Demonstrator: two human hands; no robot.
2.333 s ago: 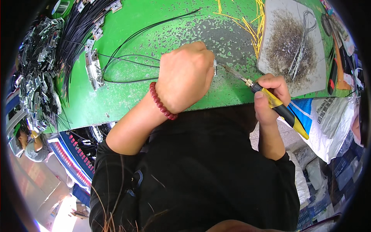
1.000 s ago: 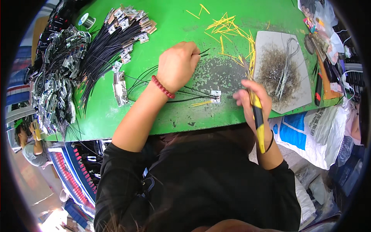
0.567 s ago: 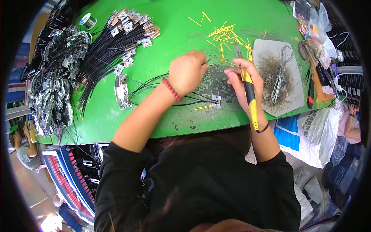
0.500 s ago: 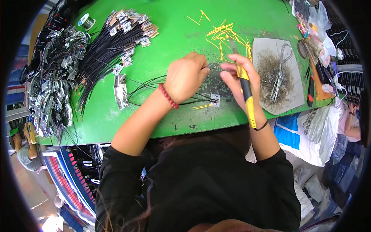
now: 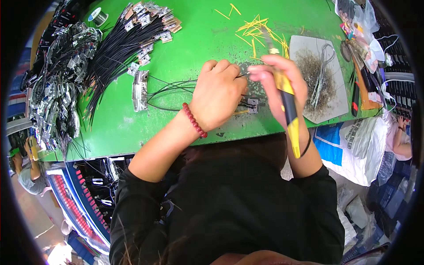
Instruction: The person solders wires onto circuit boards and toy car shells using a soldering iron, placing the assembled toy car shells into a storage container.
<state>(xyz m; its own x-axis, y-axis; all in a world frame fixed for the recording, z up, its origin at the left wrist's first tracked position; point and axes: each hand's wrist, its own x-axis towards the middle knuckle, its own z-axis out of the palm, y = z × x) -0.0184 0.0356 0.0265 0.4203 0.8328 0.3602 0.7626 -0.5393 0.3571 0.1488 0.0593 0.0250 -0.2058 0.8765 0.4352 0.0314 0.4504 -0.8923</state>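
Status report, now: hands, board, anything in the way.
Left hand closed on black wires, hiding part of them. Right hand gripping iron, tip toward yellow sticks. White board flat, just right of left hand.

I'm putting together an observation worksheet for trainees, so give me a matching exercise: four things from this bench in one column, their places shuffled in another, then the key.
Things
1. Pen-shaped tool
2. Bead bracelet
3. Silvery wire
4. Spool

Places
A. On the stained grey board
B. Beside the bundle of black cables
C. In the right hand
D. Around the wrist of the left hand

Right pairs: 1-C, 2-D, 3-A, 4-B
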